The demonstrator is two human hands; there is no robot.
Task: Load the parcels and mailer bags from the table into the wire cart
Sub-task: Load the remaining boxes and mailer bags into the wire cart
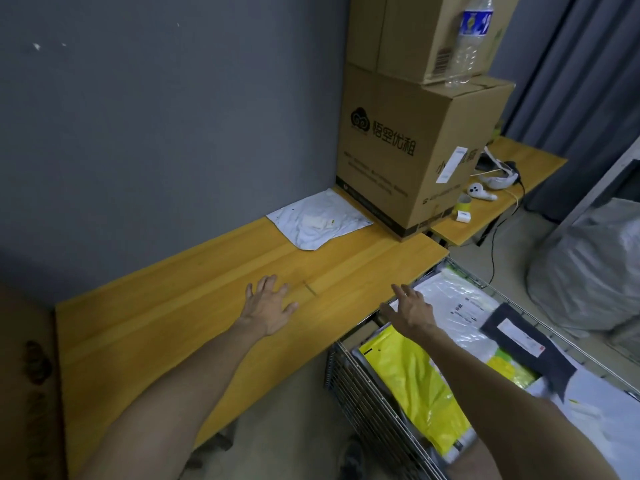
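Both hands empty, fingers spread: left hand (268, 304) over the counter (166, 327), right hand (412, 308) at its edge above the wire cart (360, 386). White mailer bag (318, 220) lies against the cardboard box (398, 150); looks light, limp and slick, so I'd pinch its near corner.

A long yellow wooden table (173, 323) runs along the grey wall (156, 116) behind it. At its far right end stands a large brown cardboard box (408, 161). On this box are stacked a smaller brown cardboard box (398, 32) and, to that one's right, an upright clear plastic water bottle (471, 39). Just left of the large box, a crumpled white mailer bag (318, 220) lies on the table by the wall. A silver wire cart (346, 375) stands at the table's front right. In it, a yellow plastic mailer bag (415, 386) lies nearest, a white plastic mailer bag (457, 306) behind it, and a black mailer bag (526, 344) to their right. The left hand (268, 304) is over the table's middle, and the right hand (412, 308) is over the table edge where it meets the cart.
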